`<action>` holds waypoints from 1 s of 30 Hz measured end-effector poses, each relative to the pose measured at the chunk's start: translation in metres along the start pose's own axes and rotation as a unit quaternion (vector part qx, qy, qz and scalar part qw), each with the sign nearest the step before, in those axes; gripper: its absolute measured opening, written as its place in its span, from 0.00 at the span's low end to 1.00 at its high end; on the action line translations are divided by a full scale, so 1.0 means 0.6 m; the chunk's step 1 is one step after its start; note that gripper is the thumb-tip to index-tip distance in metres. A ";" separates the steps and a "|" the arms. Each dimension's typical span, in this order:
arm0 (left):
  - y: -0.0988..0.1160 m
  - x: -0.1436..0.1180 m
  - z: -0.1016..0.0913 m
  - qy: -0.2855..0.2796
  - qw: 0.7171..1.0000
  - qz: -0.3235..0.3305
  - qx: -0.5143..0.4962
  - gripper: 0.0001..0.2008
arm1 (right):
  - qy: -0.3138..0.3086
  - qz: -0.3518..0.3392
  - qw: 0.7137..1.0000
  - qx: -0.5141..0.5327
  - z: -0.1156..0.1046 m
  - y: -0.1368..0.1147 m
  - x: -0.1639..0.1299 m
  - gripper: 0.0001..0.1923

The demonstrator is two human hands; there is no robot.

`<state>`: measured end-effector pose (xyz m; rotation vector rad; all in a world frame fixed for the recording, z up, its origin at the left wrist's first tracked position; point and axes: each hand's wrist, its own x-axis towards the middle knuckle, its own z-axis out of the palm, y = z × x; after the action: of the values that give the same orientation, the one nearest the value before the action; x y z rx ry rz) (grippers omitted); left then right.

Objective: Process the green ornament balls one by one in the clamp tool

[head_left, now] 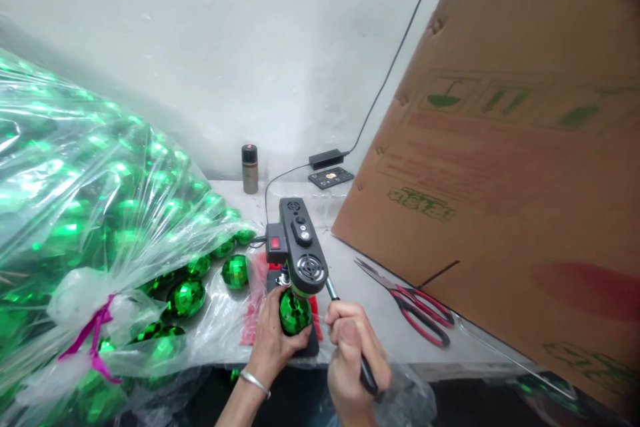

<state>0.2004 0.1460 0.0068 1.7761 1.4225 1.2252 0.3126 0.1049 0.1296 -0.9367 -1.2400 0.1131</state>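
My left hand (273, 337) is wrapped round a shiny green faceted ball (295, 312), holding it under the head of a small black bench drill press (303, 247). Whether the ball touches the tool above it is hidden by the head. My right hand (355, 353) is closed round the black-gripped lever (369, 377) of the machine, whose metal rod shows above the fist. A red switch (275, 242) sits on the machine's left side. Red sheet material (247, 330) lies under its base.
A large clear plastic bag (115, 167) of green balls fills the left, with loose balls (235, 271) beside it. Red-handled scissors (415, 303) lie to the right, before a big cardboard box (500, 167). Behind stand a spray can (250, 170), a power adapter (326, 159) and a phone (331, 177).
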 end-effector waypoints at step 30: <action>0.004 0.004 -0.003 -0.011 0.999 -0.022 -0.023 0.36 | 0.051 0.012 0.999 0.010 0.012 0.005 -0.010 0.19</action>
<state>0.1998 0.1472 0.0105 1.7142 1.4019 1.2026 0.3054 0.1079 0.1231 -0.9305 -1.1313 0.0953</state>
